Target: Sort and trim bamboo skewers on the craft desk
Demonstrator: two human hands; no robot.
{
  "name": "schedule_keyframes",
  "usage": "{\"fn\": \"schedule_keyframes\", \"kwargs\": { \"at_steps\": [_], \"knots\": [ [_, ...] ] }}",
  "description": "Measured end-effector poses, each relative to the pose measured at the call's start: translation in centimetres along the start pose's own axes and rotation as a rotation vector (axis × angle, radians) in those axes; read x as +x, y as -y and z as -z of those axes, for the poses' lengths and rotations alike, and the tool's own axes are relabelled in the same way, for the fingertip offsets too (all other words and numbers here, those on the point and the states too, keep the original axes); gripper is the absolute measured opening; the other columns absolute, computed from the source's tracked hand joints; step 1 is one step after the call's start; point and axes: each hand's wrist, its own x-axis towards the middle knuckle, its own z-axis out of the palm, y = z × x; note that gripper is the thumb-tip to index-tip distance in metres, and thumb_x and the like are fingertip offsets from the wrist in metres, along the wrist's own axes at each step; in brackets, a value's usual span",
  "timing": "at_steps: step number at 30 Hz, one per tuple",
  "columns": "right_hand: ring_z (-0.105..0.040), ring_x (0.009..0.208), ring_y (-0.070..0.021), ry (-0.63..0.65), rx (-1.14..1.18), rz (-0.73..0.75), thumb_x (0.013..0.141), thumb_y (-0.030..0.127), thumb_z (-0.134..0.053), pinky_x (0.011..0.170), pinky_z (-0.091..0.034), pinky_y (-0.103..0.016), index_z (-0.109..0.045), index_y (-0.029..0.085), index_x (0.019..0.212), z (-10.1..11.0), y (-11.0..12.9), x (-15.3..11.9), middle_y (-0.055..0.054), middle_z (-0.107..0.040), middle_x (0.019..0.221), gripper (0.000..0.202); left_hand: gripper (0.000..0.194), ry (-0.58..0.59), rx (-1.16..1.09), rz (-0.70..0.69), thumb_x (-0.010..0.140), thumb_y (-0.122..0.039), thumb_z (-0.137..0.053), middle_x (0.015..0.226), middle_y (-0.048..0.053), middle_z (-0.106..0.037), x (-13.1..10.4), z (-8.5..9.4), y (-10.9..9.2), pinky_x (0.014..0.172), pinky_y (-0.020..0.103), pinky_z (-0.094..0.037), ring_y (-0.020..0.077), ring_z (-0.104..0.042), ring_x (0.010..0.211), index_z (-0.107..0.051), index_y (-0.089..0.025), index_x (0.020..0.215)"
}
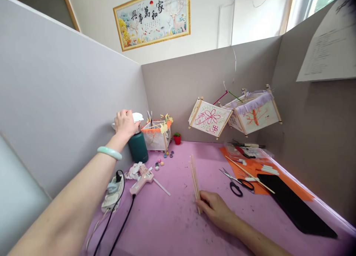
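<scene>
Low over the purple tabletop (pixel 172 219), my right hand (pixel 218 211) is closed round the lower end of several thin wooden sticks (pixel 194 178), which point away from me. My left hand (pixel 125 123) reaches far out to the top of a dark teal bottle (pixel 138 147). Its fingers curl over a white, paper-like piece (pixel 137 117) there; the fingertips are partly hidden. Right behind the bottle stands a paper lantern with orange trim (pixel 155 140). A pink glue gun (pixel 142 180) lies in front of the bottle, with a glue stick (pixel 161 186) beside it.
Black-handled scissors (pixel 236 181), a single wooden stick (pixel 250 174), orange paper (pixel 232 161) and a black tablet-like slab (pixel 297 206) lie at right. Two decorated lanterns (pixel 211 117) hang at the back. A power strip (pixel 112 194) with cables sits at left. Grey partitions (pixel 178 96) enclose the table.
</scene>
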Motion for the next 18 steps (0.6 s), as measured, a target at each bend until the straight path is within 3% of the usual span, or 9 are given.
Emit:
{"fn": "schedule_keyframes", "kwargs": {
  "at_steps": [5,8,12,15,18],
  "knots": [
    [-0.038,0.050,-0.0082,0.247,-0.040,-0.187,0.071,0.021,-0.047,0.046,-0.021,-0.021,-0.045,0.017,0.055,0.9,1.7,-1.3,0.005,-0.041,0.051,0.016,0.065,0.377,0.230,0.079,0.066,-0.048,-0.067,0.118,0.025,-0.055,4.3,-1.2,0.4,0.091,0.044,-0.036,0.0375,-0.045,0.114,-0.054,-0.004,0.114],
    [-0.038,0.048,-0.0090,0.272,-0.100,-0.320,0.066,0.022,-0.050,0.044,-0.020,-0.022,-0.048,0.018,0.054,1.3,1.6,-2.5,0.004,-0.041,0.050,0.013,0.066,0.526,0.234,0.106,0.066,-0.052,-0.066,0.115,0.025,-0.058,5.7,-1.7,0.6,0.090,0.045,-0.035,0.0381,-0.046,0.114,-0.056,-0.005,0.111],
    [-0.046,0.049,-0.0126,0.253,-0.095,-0.437,0.067,0.029,-0.054,0.044,-0.025,-0.023,-0.056,0.020,0.058,2.2,1.1,-2.9,0.000,-0.052,0.055,0.012,0.056,0.606,0.209,0.116,0.068,-0.048,-0.064,0.110,0.023,-0.061,6.8,-1.7,1.4,0.083,0.047,-0.038,0.0385,-0.053,0.105,-0.059,-0.005,0.104],
    [-0.048,0.047,-0.0137,0.296,-0.085,-0.538,0.063,0.033,-0.060,0.043,-0.029,-0.023,-0.059,0.021,0.058,2.9,1.4,-2.6,-0.001,-0.055,0.057,0.012,0.051,0.658,0.182,0.116,0.067,-0.038,-0.065,0.108,0.024,-0.062,7.0,-1.7,1.7,0.073,0.042,-0.044,0.0345,-0.059,0.094,-0.058,-0.002,0.103],
    [-0.049,0.048,-0.0131,0.260,-0.135,-0.505,0.062,0.038,-0.063,0.044,-0.032,-0.023,-0.061,0.023,0.062,3.6,2.1,-2.8,-0.001,-0.059,0.064,0.015,0.051,0.650,0.160,0.091,0.068,-0.034,-0.063,0.106,0.024,-0.061,6.5,-1.4,1.7,0.068,0.037,-0.046,0.0320,-0.061,0.090,-0.056,-0.002,0.106]
  ]
}}
